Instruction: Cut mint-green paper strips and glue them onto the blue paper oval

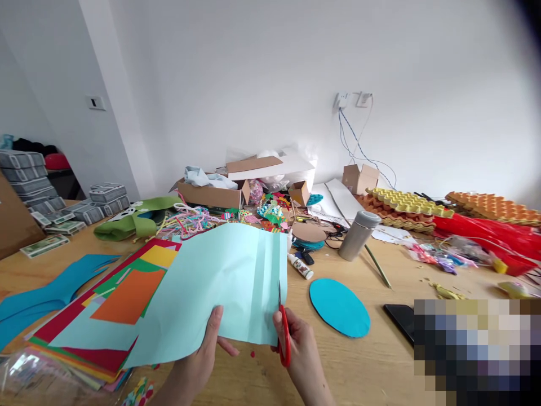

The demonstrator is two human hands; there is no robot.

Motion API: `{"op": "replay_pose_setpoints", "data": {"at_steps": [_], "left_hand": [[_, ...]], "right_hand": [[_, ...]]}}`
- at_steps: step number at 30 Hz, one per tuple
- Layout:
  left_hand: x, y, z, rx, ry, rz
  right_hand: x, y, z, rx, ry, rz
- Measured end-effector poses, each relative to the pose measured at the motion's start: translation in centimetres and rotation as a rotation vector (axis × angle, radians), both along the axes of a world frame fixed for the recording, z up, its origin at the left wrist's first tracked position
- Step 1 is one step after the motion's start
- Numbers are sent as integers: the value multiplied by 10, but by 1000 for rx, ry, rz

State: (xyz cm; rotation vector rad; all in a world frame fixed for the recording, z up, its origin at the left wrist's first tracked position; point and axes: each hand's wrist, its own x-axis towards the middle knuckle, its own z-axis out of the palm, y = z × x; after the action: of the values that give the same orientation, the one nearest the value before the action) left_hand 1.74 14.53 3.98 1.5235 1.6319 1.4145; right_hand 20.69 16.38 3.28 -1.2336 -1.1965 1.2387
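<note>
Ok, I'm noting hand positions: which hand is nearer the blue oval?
Right. The right hand, gripping the scissors, is just left of the blue oval; the left hand, holding the pale sheet, is farther left.

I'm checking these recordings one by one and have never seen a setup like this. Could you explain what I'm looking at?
There is no machine here, just two bare hands. The single picture comes from a camera worn on the person's head, looking forward and down, so their own hands reach in from the bottom.

The left hand holds a large pale blue paper, thumb on top. The right hand grips red-handled scissors, with the blades at the paper near its right edge.

On the wooden table, coloured sheets lie to the left. To the right are a blue oval, a small white bottle, a flask and, farther back, egg trays.
</note>
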Motion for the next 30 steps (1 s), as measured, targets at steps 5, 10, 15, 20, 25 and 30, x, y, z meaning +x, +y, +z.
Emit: {"op": "replay_pose_setpoints", "data": {"at_steps": [5, 10, 15, 20, 25, 30], "left_hand": [[2, -1, 8, 64, 33, -11], [0, -1, 11, 168, 139, -20], [-3, 0, -2, 164, 182, -68], [0, -1, -7, 121, 92, -24], [-4, 0, -6, 162, 140, -28], [-12, 1, -11, 203, 234, -104]], "right_hand": [[2, 3, -5, 56, -22, -15], [3, 4, -7, 96, -31, 7], [3, 2, -6, 87, -30, 18], [2, -1, 0, 34, -5, 72], [2, -1, 2, 47, 1, 57], [3, 1, 0, 96, -43, 8]]}}
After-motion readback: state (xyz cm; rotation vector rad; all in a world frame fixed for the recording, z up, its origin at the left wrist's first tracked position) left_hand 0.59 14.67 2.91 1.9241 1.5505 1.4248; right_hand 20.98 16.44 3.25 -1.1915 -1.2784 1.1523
